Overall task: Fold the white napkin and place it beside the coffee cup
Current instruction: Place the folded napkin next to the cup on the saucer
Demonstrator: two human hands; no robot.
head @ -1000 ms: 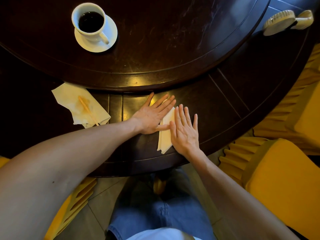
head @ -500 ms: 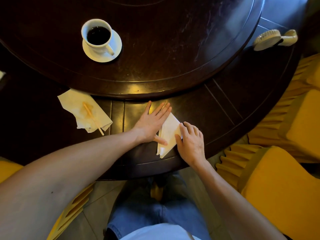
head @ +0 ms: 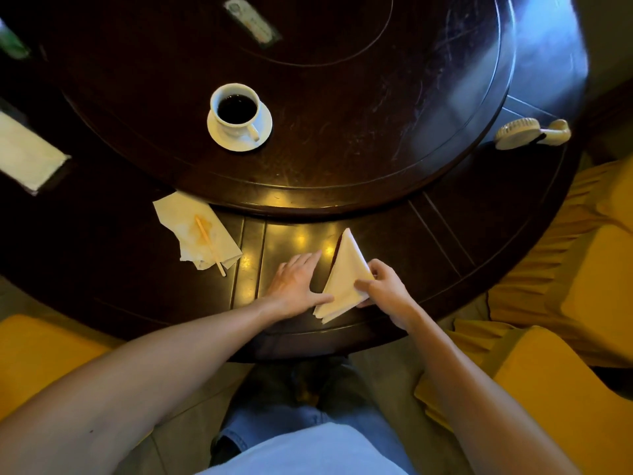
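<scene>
The white napkin (head: 344, 274), folded into a triangle, sits near the front edge of the dark round table (head: 445, 241), its far tip lifted off the wood. My right hand (head: 385, 291) pinches its right corner between thumb and fingers. My left hand (head: 296, 287) lies flat on the table beside the napkin, fingers spread, thumb touching its lower left edge. The white coffee cup (head: 234, 109), full of dark coffee, stands on its saucer (head: 263, 132) on the raised turntable (head: 342, 149), well beyond the napkin to the left.
A crumpled, stained napkin (head: 185, 221) with a wooden stir stick (head: 209, 245) lies left of my hands. A small cream hand fan (head: 531, 133) rests at the right rim. A white folded cloth (head: 24, 156) lies far left. Yellow-covered chairs (head: 565, 389) flank the table.
My right hand went from pressing flat on the napkin to pinching its right corner and lifting it. The left hand slid leftward off the napkin. The view tilted up, showing more table.
</scene>
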